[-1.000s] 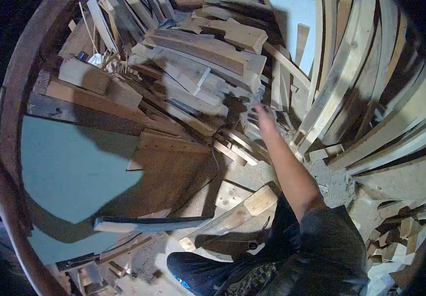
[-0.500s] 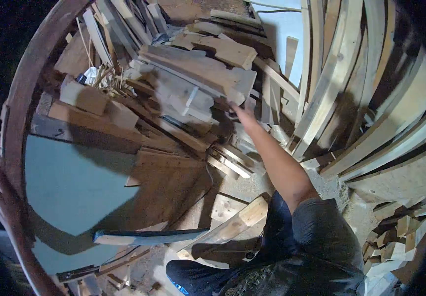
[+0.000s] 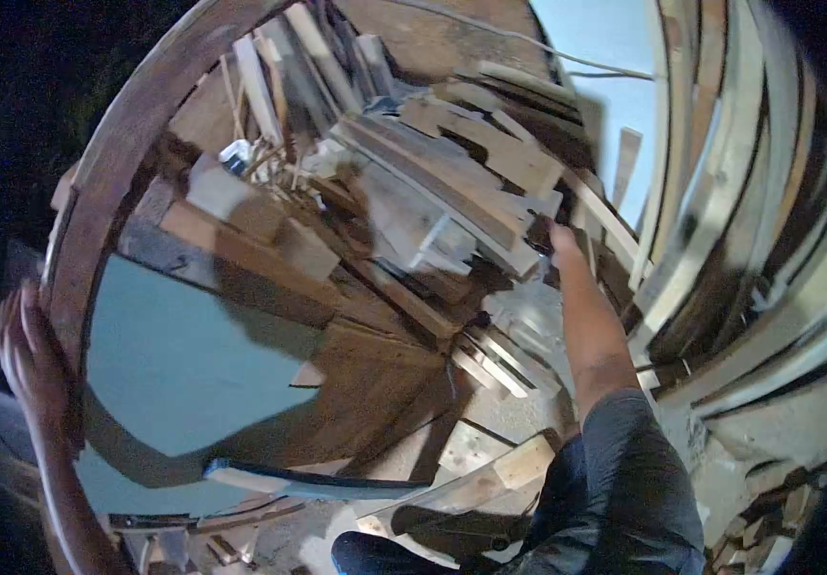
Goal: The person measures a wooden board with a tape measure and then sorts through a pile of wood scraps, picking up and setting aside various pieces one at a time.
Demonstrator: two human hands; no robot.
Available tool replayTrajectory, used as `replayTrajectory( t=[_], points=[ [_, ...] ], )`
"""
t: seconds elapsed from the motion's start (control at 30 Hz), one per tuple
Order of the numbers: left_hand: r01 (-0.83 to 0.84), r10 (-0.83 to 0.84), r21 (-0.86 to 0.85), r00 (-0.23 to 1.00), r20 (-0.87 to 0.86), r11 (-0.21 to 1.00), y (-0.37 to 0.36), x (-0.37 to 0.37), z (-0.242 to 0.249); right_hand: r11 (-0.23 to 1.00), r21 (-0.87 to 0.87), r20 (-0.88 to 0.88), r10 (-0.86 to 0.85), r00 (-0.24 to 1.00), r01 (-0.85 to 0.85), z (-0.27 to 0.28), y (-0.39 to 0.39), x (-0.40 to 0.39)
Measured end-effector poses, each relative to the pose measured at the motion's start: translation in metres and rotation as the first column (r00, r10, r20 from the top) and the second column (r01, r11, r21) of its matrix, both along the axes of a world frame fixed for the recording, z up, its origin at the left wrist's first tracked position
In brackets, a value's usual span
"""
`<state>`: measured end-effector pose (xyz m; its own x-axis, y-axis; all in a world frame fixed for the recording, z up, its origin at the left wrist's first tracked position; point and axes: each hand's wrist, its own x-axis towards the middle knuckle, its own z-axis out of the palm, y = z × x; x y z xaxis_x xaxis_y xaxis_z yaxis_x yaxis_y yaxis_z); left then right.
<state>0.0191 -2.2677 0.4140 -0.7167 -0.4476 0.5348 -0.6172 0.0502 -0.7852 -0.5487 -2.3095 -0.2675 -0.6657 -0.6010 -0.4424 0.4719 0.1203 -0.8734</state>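
Observation:
My left hand (image 3: 37,359) lies against the outer side of a long wooden beam (image 3: 111,144) at the left, its fingers stretched out and close together. Reaching forward, my right hand (image 3: 563,241) is at the near right end of a stack of boards (image 3: 442,187). Its fingers look curled around something small and dark, partly hidden by the hand, that I cannot make out. Below the stack lie a brown plywood piece (image 3: 375,383) and a pale blue-green panel (image 3: 174,355).
Long upright planks (image 3: 720,182) lean along the right. Small wood offcuts (image 3: 763,522) are heaped at lower right. A dark-edged curved strip (image 3: 317,482) lies in front of me, beside a pale board (image 3: 528,462). A cable (image 3: 528,38) crosses at the top.
The view has shifted, so the scene sits farther right and slightly lower. My right hand stays by the board stack's right end. My left hand remains on the beam.

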Motion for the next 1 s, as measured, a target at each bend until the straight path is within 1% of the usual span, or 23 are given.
replayTrajectory(
  t=[0.03, 0.1, 0.17, 0.23, 0.27, 0.3, 0.37, 0.4, 0.43, 0.47, 0.5, 0.53, 0.57, 0.6, 0.63, 0.67, 0.7, 0.77, 0.83, 0.9, 0.93, 0.97, 1.0],
  points=[
    [0.07, -0.065, 0.063, 0.994, -0.085, 0.996, 0.002, -0.005, -0.001, 0.977, -0.18, 0.302, -0.052, 0.952, 0.111, -0.002, -0.013, 0.0],
    [0.038, -0.036, 0.042, 0.998, -0.06, 0.998, -0.003, 0.002, 0.003, 0.98, -0.173, 0.27, -0.046, 0.962, 0.095, -0.012, -0.023, -0.001],
    [0.103, -0.07, -0.101, 0.955, 0.289, 0.99, -0.001, 0.002, 0.005, 0.983, -0.148, 0.209, -0.076, 0.975, 0.108, -0.017, -0.026, -0.006],
    [0.073, -0.054, -0.077, 0.972, 0.227, 0.994, 0.008, -0.012, 0.0, 0.985, -0.13, 0.141, -0.097, 0.985, 0.115, -0.009, -0.039, -0.005],
    [0.062, -0.055, -0.031, 0.981, 0.186, 0.998, 0.011, -0.016, -0.002, 0.969, -0.183, 0.315, -0.1, 0.944, 0.164, 0.036, -0.028, 0.011],
    [0.047, -0.04, -0.031, 0.984, 0.176, 0.998, 0.012, -0.013, -0.003, 0.972, -0.185, 0.305, -0.086, 0.948, 0.148, 0.036, -0.035, 0.004],
    [0.096, -0.052, -0.145, 0.958, 0.283, 0.985, 0.009, -0.008, -0.005, 0.915, -0.402, 0.346, 0.104, 0.933, 0.047, 0.035, -0.043, -0.017],
    [0.112, -0.074, -0.118, 0.955, 0.287, 0.987, 0.007, -0.005, -0.001, 0.909, -0.416, 0.237, 0.087, 0.968, 0.021, 0.056, -0.039, -0.019],
    [0.099, -0.067, -0.102, 0.957, 0.281, 0.99, 0.003, -0.004, 0.001, 0.944, -0.33, 0.092, 0.018, 0.996, 0.014, 0.076, -0.045, -0.019],
    [0.111, -0.092, -0.077, 0.971, 0.22, 0.991, -0.001, -0.004, 0.0, 0.902, -0.393, 0.012, -0.19, 0.982, 0.179, 0.096, -0.055, -0.02],
    [0.123, -0.114, -0.052, 0.981, 0.157, 0.991, -0.003, -0.003, 0.0, 0.957, -0.281, -0.304, -0.158, 0.939, 0.07, 0.104, -0.062, -0.033],
    [0.12, -0.094, -0.082, 0.958, 0.271, 0.989, 0.0, -0.005, 0.003, 0.979, -0.196, -0.647, -0.176, 0.742, 0.061, 0.099, -0.084, -0.052],
    [0.111, -0.088, -0.071, 0.961, 0.263, 0.991, 0.001, -0.006, 0.0, 0.994, -0.065, -0.641, 0.025, 0.767, -0.087, 0.111, -0.097, -0.069],
    [0.12, -0.099, -0.079, 0.967, 0.234, 0.99, 0.002, -0.008, -0.002, 0.995, -0.1, -0.677, -0.066, 0.733, -0.003, 0.18, -0.075, -0.03],
    [0.13, -0.108, -0.102, 0.974, 0.2, 0.986, 0.003, -0.009, -0.003, 1.0, 0.014, -0.877, 0.016, 0.48, -0.008, 0.232, -0.057, -0.01],
    [0.187, -0.153, -0.101, 0.949, 0.276, 0.977, 0.008, -0.013, -0.002, 0.99, -0.081, -0.965, -0.048, 0.258, -0.118, 0.253, -0.054, -0.013],
    [0.18, -0.148, -0.101, 0.953, 0.265, 0.978, 0.009, -0.013, -0.002, 0.989, -0.077, -0.968, -0.044, 0.248, -0.125, 0.26, -0.059, -0.015],
    [0.208, -0.19, -0.053, 0.953, 0.237, 0.977, 0.006, -0.013, -0.002, 0.999, 0.027, -0.995, 0.025, 0.096, 0.022, 0.279, -0.069, -0.022],
    [0.208, -0.187, -0.077, 0.958, 0.216, 0.975, 0.008, -0.019, -0.003, 0.999, 0.051, -0.998, 0.05, 0.031, 0.017, 0.291, -0.064, -0.033],
    [0.23, -0.225, 0.069, 0.972, -0.073, 0.971, 0.012, -0.024, -0.005, 0.992, 0.043, -0.993, 0.029, 0.114, 0.12, 0.306, -0.038, -0.029],
    [0.171, -0.171, 0.014, 0.984, 0.044, 0.985, 0.016, -0.024, -0.004, 0.992, 0.087, -0.99, 0.076, 0.118, 0.09, 0.328, -0.016, -0.017],
    [0.175, -0.175, 0.019, 0.984, 0.038, 0.984, 0.019, -0.027, -0.006, 0.991, 0.093, -0.99, 0.082, 0.113, 0.095, 0.323, -0.002, -0.019],
    [0.129, -0.128, 0.038, 0.991, -0.047, 0.991, 0.022, -0.029, -0.009, 1.0, 0.019, -0.979, 0.018, 0.205, 0.002, 0.319, 0.014, -0.024]
  ],
)
